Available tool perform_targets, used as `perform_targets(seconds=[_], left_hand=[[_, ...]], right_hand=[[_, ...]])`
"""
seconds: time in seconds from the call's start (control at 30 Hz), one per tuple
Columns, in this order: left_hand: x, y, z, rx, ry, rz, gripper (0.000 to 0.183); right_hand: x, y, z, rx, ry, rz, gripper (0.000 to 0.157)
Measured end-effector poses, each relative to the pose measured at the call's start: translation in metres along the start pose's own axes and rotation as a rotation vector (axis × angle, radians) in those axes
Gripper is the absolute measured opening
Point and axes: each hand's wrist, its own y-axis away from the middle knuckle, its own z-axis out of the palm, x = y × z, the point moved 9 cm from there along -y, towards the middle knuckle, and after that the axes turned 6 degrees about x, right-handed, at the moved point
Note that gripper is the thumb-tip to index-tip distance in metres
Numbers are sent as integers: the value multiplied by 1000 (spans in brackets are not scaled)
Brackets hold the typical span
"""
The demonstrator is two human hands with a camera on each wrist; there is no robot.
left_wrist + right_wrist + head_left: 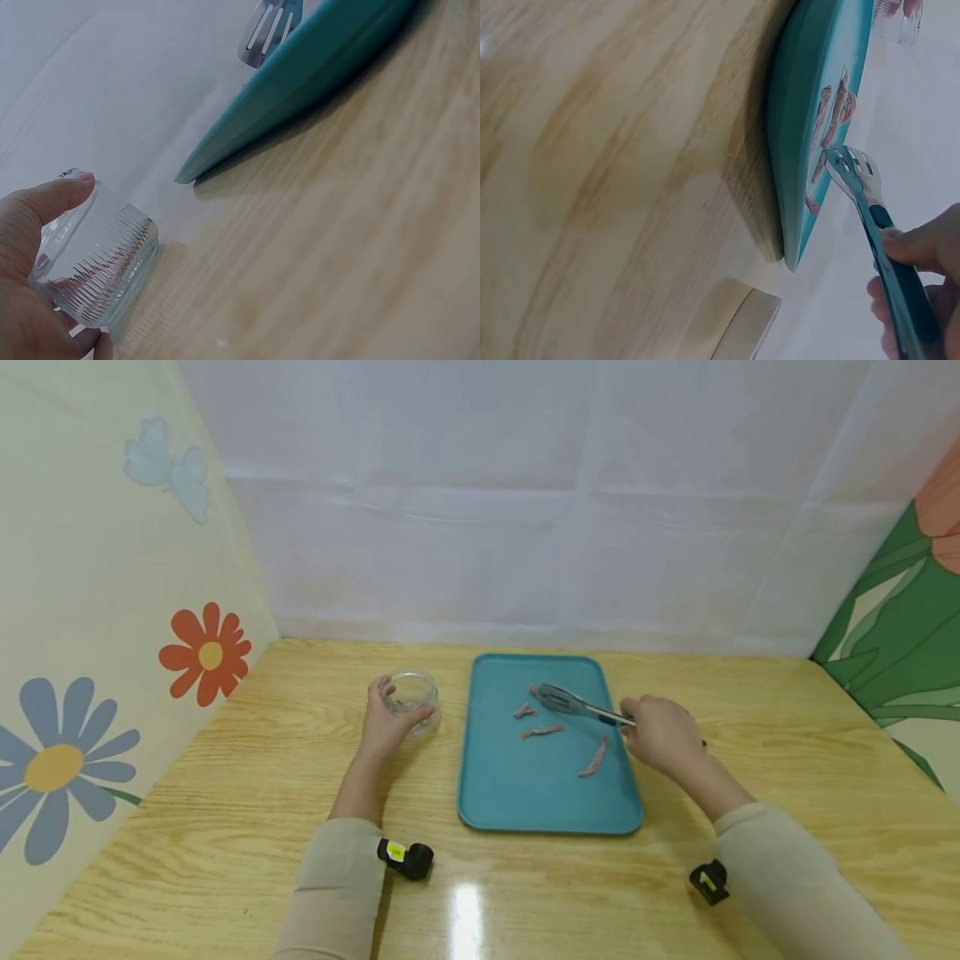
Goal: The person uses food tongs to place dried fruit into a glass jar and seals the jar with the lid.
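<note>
On the left, my left hand [390, 722] grips a clear glass jar [422, 723], thumb on the near side and fingers round the far side. Reddish shapes show through the jar's ribbed wall [112, 262] in the left wrist view. My right hand [663, 731] holds metal tongs [573, 702] with slotted heads, reaching over the blue tray [525, 806] from its right side. The tong tips are right at a strip of raw meat [533, 690]. Other meat strips lie on the tray: a short one [525, 711], a thin one [542, 732] and a longer one [594, 757].
The tray lies on a wood-grain table [247, 852], with the jar to its left. A white cloth backdrop [480, 510] rises behind the table. Flower-patterned panels [75, 568] stand at both sides. Small black cameras [408, 858] are worn at both wrists.
</note>
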Motion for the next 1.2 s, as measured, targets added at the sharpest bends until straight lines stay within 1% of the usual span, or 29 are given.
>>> perform_targets(seconds=[0.23, 0.4, 0.6, 0.73, 0.87, 0.97, 1.07, 1.2], left_hand=[[0, 0, 0, -8, 13, 8, 92], [0, 0, 0, -3, 9, 4, 92], [-1, 0, 0, 1, 6, 0, 92], [0, 1, -1, 2, 8, 21, 94], [3, 3, -1, 4, 5, 40, 96], [3, 2, -1, 7, 4, 32, 93], [0, 0, -1, 1, 7, 15, 91], [-1, -1, 0, -2, 4, 3, 91]], right_hand=[[-1, 2, 1, 7, -21, 3, 17], [4, 4, 3, 0, -54, 28, 17], [11, 4, 3, -25, -87, 80, 14], [18, 2, -2, -17, -117, 124, 13], [21, -1, -8, -3, -135, 140, 11], [20, -4, -14, 18, -138, 137, 10], [19, -7, -21, 38, -140, 149, 9], [16, -11, -32, 84, -139, 162, 9]])
